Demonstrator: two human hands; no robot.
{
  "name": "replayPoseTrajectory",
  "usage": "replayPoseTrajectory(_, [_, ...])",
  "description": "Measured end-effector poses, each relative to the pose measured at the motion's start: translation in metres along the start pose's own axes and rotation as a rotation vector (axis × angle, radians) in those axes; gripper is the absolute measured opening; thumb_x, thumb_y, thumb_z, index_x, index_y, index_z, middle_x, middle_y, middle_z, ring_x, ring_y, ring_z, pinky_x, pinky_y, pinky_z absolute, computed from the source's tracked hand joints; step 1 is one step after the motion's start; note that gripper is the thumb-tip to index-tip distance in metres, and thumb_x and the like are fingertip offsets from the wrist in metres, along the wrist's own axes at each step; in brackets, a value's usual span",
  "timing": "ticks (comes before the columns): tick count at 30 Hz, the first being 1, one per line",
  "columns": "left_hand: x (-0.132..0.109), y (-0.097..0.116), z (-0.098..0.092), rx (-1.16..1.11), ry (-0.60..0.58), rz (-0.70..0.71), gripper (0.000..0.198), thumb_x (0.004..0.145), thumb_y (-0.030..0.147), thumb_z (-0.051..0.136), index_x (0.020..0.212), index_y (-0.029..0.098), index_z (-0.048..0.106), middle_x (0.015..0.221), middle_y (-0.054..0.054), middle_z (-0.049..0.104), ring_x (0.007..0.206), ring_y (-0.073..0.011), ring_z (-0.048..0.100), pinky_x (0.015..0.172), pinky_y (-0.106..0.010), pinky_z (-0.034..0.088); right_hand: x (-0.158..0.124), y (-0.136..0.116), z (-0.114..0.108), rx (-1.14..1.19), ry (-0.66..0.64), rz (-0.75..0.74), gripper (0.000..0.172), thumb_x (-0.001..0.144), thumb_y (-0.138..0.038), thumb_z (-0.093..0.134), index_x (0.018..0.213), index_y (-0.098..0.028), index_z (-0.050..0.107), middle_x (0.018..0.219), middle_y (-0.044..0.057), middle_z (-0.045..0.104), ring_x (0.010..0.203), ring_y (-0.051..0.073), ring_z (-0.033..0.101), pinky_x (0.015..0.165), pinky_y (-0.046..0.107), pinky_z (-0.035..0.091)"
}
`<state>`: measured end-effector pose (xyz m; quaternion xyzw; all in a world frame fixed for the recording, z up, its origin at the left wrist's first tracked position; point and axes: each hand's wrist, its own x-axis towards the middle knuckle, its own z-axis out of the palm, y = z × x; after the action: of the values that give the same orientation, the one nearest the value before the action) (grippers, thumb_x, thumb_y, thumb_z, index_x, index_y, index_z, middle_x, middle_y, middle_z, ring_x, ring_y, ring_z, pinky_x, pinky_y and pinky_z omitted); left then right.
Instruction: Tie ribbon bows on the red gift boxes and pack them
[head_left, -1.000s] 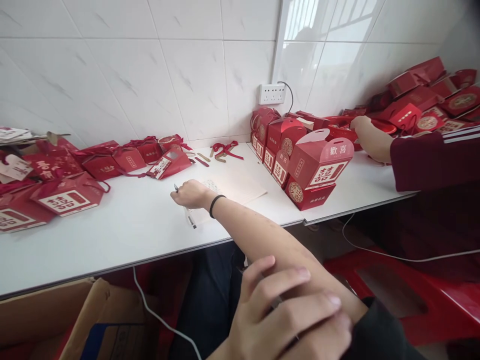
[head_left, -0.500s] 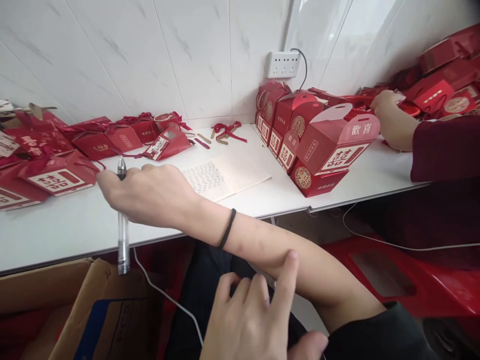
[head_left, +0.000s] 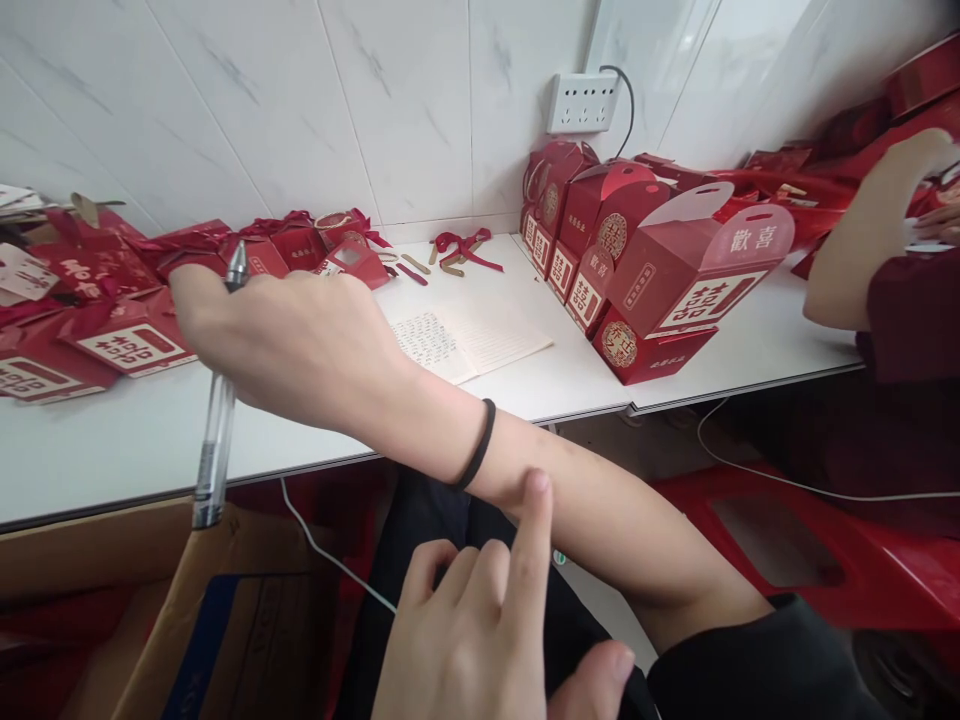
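Note:
My right hand (head_left: 300, 345) is closed around a clear pen (head_left: 215, 450), held nearly upright with its silver tip pointing up. The right forearm crosses the view from the lower right, with a black hair tie (head_left: 478, 445) around the wrist. From below reaches my left hand (head_left: 472, 620), holding nothing; its index finger is stretched out and touches the right forearm, the other fingers are bent and the thumb stands apart. Past the right wrist, an open notebook (head_left: 502, 345) with handwriting on its left page lies on the white table (head_left: 300, 465), partly hidden by my arm.
Red gift boxes (head_left: 124, 335) crowd the table's left side; more red boxes (head_left: 675, 270) are stacked right of the notebook. Ribbon pieces (head_left: 469, 248) lie by the wall. A cardboard box (head_left: 172, 600) stands below. At right, a person's arm (head_left: 855, 240) works near other boxes.
The left fingertip has slid along the right forearm toward the wrist. The pen has tilted, its lower end moving left. The other person's arm has moved right and nearer. The view has shifted slightly.

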<state>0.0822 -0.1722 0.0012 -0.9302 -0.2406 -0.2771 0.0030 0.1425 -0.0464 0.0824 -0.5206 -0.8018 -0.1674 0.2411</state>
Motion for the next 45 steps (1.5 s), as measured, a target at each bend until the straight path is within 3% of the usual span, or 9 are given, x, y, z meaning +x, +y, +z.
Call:
replayPoseTrajectory(6, [-0.003, 0.009, 0.004, -0.02, -0.017, -0.028, 0.062, 0.091, 0.04, 0.038, 0.14, 0.004, 0.029, 0.061, 0.002, 0.054, 0.052, -0.0133, 0.052, 0.061, -0.032, 0.047, 0.001, 0.004, -0.008, 0.052, 0.024, 0.061, 0.03, 0.09, -0.003, 0.023, 0.096, -0.014, 0.05, 0.063, 0.0, 0.057, 0.074, 0.017, 0.063, 0.063, 0.027, 0.047])
replayPoseTrajectory(11, [0.0, -0.004, -0.002, 0.0, 0.042, -0.014, 0.072, 0.089, 0.044, 0.043, 0.14, -0.002, 0.023, 0.058, 0.003, 0.052, 0.05, -0.012, 0.051, 0.058, -0.029, 0.048, -0.001, 0.007, -0.008, 0.025, 0.048, 0.074, 0.021, 0.088, -0.008, 0.033, 0.097, -0.015, 0.05, 0.06, -0.001, 0.057, 0.066, 0.018, 0.062, 0.061, 0.027, 0.046])
replayPoseTrajectory(15, [0.002, -0.013, -0.01, 0.031, 0.067, -0.042, 0.071, 0.089, 0.043, 0.043, 0.142, 0.0, 0.022, 0.058, 0.003, 0.051, 0.051, -0.0119, 0.051, 0.059, -0.027, 0.049, -0.004, 0.009, -0.008, 0.003, 0.106, 0.1, 0.018, 0.084, -0.008, 0.036, 0.093, -0.016, 0.049, 0.057, -0.001, 0.055, 0.06, 0.018, 0.059, 0.057, 0.027, 0.043])
replayPoseTrajectory(22, [0.001, -0.015, -0.011, 0.013, 0.164, -0.134, 0.066, 0.09, 0.043, 0.04, 0.144, 0.008, 0.023, 0.057, 0.003, 0.051, 0.053, -0.0126, 0.053, 0.06, -0.027, 0.051, -0.009, 0.011, -0.015, 0.002, 0.045, 0.178, 0.015, 0.088, -0.014, 0.033, 0.095, -0.016, 0.046, 0.064, 0.001, 0.055, 0.061, 0.016, 0.056, 0.06, 0.026, 0.039])
replayPoseTrajectory(30, [0.002, -0.019, -0.011, 0.008, 0.21, -0.177, 0.069, 0.09, 0.038, 0.041, 0.145, 0.006, 0.015, 0.057, 0.004, 0.052, 0.05, -0.0124, 0.051, 0.06, -0.027, 0.052, -0.016, 0.014, -0.018, 0.038, 0.103, 0.216, 0.018, 0.089, -0.015, 0.033, 0.095, -0.017, 0.05, 0.066, 0.003, 0.059, 0.058, 0.017, 0.054, 0.056, 0.026, 0.036])
replayPoseTrajectory(35, [0.002, -0.023, -0.012, 0.024, 0.206, -0.153, 0.067, 0.089, 0.037, 0.045, 0.143, 0.004, 0.023, 0.057, 0.004, 0.051, 0.052, -0.0122, 0.052, 0.062, -0.026, 0.052, -0.018, 0.015, -0.018, 0.026, 0.147, 0.246, 0.018, 0.09, -0.018, 0.034, 0.094, -0.017, 0.052, 0.062, 0.002, 0.059, 0.052, 0.017, 0.052, 0.051, 0.026, 0.034])
replayPoseTrajectory(41, [0.003, -0.019, -0.012, 0.036, 0.253, -0.128, 0.058, 0.087, 0.032, 0.049, 0.136, 0.003, 0.035, 0.054, 0.005, 0.049, 0.051, -0.0111, 0.052, 0.061, -0.025, 0.05, -0.02, 0.016, -0.021, -0.004, 0.174, 0.318, 0.017, 0.091, -0.017, 0.034, 0.09, -0.017, 0.051, 0.063, 0.004, 0.059, 0.055, 0.017, 0.053, 0.056, 0.026, 0.036])
replayPoseTrajectory(45, [0.006, -0.015, -0.01, 0.037, 0.292, -0.134, 0.054, 0.086, 0.028, 0.05, 0.133, 0.004, 0.039, 0.052, 0.005, 0.05, 0.049, -0.0105, 0.052, 0.061, -0.025, 0.05, -0.019, 0.018, -0.026, -0.011, 0.258, 0.394, 0.02, 0.093, -0.021, 0.032, 0.084, -0.018, 0.049, 0.058, 0.003, 0.054, 0.054, 0.019, 0.053, 0.055, 0.028, 0.036])
